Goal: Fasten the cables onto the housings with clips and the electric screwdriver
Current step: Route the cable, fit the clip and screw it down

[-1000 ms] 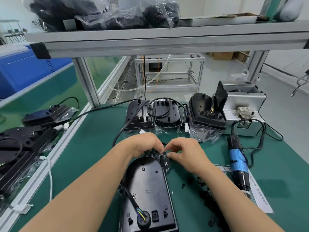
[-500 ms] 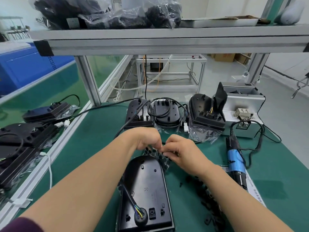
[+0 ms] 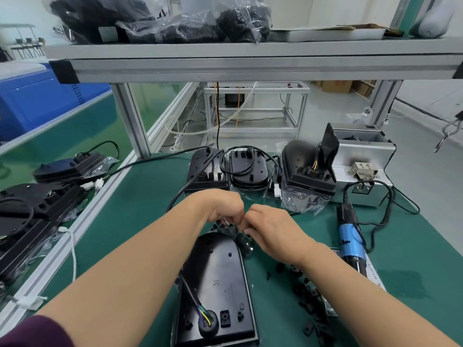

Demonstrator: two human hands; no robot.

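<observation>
The left hand (image 3: 221, 209) and right hand (image 3: 271, 227) have drawn together at 12 o'clock of the housing (image 3: 218, 284). The gap between their fingertips has closed, knuckles now touch, and curled fingers mostly hide the clips (image 3: 244, 244) they grip.

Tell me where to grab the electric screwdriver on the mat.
Take the electric screwdriver by its blue barrel, from above, probably with the right hand: it lies flat, bit end toward you, cord leaving the far end.
</observation>
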